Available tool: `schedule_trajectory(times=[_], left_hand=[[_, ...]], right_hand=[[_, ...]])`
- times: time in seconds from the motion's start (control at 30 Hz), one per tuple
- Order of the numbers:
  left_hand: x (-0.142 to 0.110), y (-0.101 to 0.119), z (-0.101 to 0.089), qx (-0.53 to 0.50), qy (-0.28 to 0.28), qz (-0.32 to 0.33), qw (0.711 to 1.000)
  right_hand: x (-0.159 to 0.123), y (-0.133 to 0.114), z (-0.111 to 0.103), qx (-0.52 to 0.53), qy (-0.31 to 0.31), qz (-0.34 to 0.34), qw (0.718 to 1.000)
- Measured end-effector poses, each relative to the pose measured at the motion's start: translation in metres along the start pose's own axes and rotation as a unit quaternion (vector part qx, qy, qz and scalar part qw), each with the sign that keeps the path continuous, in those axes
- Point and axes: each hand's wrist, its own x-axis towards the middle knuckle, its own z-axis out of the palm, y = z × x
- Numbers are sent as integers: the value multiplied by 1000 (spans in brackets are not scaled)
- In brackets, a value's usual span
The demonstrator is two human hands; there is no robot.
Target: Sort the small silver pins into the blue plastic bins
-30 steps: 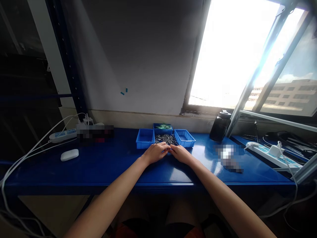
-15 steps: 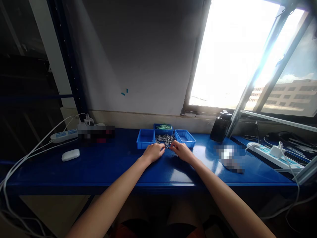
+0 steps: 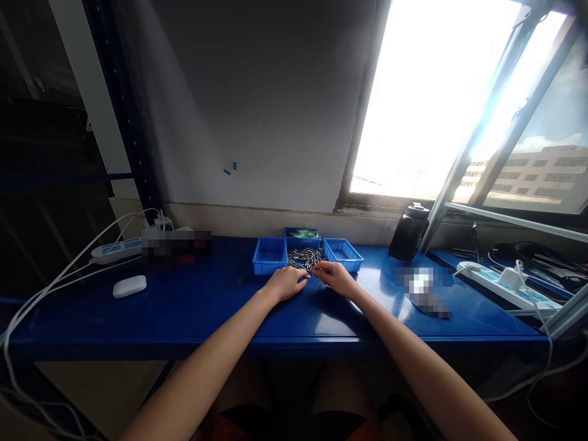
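Observation:
A heap of small, slim metal pieces (image 3: 305, 257), dark and silvery and too small to identify, lies between the blue bins at the middle of the table. My left hand (image 3: 285, 284) is at the near edge of this heap, thumb and fingers pinched together. A tiny shiny bit shows at its fingertips. Close by on the right, my right hand (image 3: 334, 277) is also in a pinch, its fingertips pointing at the left hand's. What it pinches, if anything, is hidden. A blue bin (image 3: 270, 267) stands beyond the left hand and another blue bin (image 3: 350, 266) beyond the right.
Behind the heap, a third blue bin (image 3: 302, 241) holds green, crinkled material. A black bottle (image 3: 408, 234) stands by the window, with a blurred item (image 3: 425, 294) nearer. Power strips (image 3: 509, 286) with cables lie right and left. A white case (image 3: 129, 286) rests on the blue table (image 3: 193, 312).
My hands, together one second ago, moved slightly apart at the near edge of the heap. Since then, the right hand's fingertips have shifted slightly left, towards the left hand.

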Motion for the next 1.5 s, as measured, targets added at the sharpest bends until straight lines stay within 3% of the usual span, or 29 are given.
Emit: schedule_trajectory(times=[0.17, 0.27, 0.4, 0.53, 0.67, 0.8, 0.97, 1.03, 1.13, 1.23, 1.3, 1.4, 1.5], left_hand=[[-1, 3, -5, -20, 62, -48, 997], [-2, 8, -8, -49, 80, -8, 996], [-6, 15, -12, -63, 60, 56, 995], [-9, 17, -13, -49, 46, 79, 995], [-6, 14, -11, -25, 77, 80, 993], [-1, 6, -7, 12, 92, 8, 996], [1, -1, -1, 45, 32, -52, 997], [0, -2, 0, 46, 15, -59, 997], [0, -3, 0, 41, 4, -67, 997], [0, -3, -1, 39, 1, -73, 997], [0, -2, -1, 43, 0, -82, 996], [1, -1, 0, 56, 0, -92, 994], [1, 0, 0, 60, 0, -88, 994]], right_hand=[[0, 12, 0, -139, 36, 9, 990], [-1, 15, 3, -188, -2, 0, 982], [-2, 11, 6, -210, -38, -13, 977], [-3, 8, 6, -231, -32, 0, 972], [-3, 9, 3, -246, -13, 7, 969], [-2, 6, -3, -244, 24, 19, 969], [-2, 4, -10, -243, 64, 5, 968], [-3, 8, -17, -268, 117, 39, 955], [-6, 18, -30, -313, 217, 142, 914], [-7, 21, -35, -302, 222, 163, 913], [-5, 16, -28, -284, 215, 119, 927], [-2, 6, -7, -273, 105, 56, 955], [0, 2, 9, -287, 19, 48, 956]])
